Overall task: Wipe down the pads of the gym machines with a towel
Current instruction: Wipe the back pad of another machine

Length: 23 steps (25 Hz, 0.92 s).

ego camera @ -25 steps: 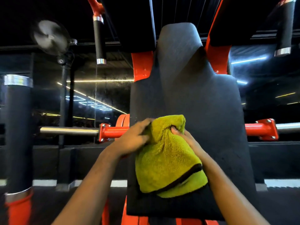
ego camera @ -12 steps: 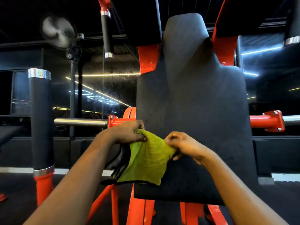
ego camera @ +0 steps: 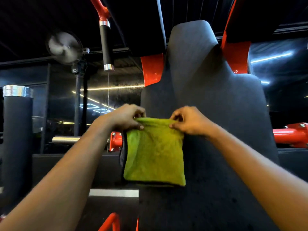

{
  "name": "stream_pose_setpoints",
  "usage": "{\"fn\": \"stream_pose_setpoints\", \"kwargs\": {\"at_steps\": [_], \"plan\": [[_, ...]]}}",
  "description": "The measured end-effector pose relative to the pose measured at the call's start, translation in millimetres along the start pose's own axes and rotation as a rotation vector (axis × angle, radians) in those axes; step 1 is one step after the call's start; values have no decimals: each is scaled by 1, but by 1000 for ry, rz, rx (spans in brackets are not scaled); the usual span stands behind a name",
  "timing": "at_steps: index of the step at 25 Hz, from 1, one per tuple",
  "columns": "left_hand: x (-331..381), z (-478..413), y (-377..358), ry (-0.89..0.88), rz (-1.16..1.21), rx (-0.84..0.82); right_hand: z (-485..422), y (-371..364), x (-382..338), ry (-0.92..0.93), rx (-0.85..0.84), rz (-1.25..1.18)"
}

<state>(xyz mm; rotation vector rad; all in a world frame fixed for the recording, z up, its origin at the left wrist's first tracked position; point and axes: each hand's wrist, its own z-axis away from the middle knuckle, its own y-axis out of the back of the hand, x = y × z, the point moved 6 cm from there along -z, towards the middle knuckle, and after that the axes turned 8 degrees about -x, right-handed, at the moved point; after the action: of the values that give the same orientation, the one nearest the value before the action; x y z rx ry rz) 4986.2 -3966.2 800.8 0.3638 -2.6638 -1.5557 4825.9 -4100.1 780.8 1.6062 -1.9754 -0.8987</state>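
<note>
While between both hands (ego camera: 126,118) (ego camera: 188,121), towel (ego camera: 155,152) before pad (ego camera: 216,105).

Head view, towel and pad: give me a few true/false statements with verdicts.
1. The left hand and the right hand each pinch the top edge of the towel. True.
2. The towel is bunched into a ball. False: it hangs flat, spread between the two hands.
3. The towel hangs in front of the dark back pad. True.
4. The towel is blue. False: it is yellow-green.
5. A fan sits at the right of the view. False: it is at the upper left.
</note>
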Motion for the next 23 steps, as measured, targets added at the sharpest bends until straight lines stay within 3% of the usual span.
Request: {"fn": "stream_pose_setpoints", "kwargs": {"at_steps": [2, 3, 4, 6, 8, 10, 12, 15, 21, 23], "plan": [[12, -15, 15, 282, -222, 535, -39, 23, 12, -46, 129, 56], [28, -15, -2, 403, -194, 714, -54, 28, 19, -80, 163, 62], [44, -19, -30, 430, -59, 764, -63, 30, 24, -90, 195, 44], [66, -40, -92, 370, 176, 634, -61, 33, 34, -12, 338, 59], [63, -53, -120, 368, 177, 613, -30, 39, 50, 71, 621, 217], [52, -63, -110, 376, 165, 661, 3, 37, 81, -50, 750, 404], [48, -71, -98, 379, 182, 678, 18, 25, 108, -185, 637, 533], [49, -72, -97, 393, 158, 707, 18, 17, 119, -231, 544, 549], [64, 3, -195, 463, 174, 682, 25, 8, 118, -262, 539, 543], [57, 3, -195, 485, 208, 664, 26, 7, 116, -262, 546, 555]]}}
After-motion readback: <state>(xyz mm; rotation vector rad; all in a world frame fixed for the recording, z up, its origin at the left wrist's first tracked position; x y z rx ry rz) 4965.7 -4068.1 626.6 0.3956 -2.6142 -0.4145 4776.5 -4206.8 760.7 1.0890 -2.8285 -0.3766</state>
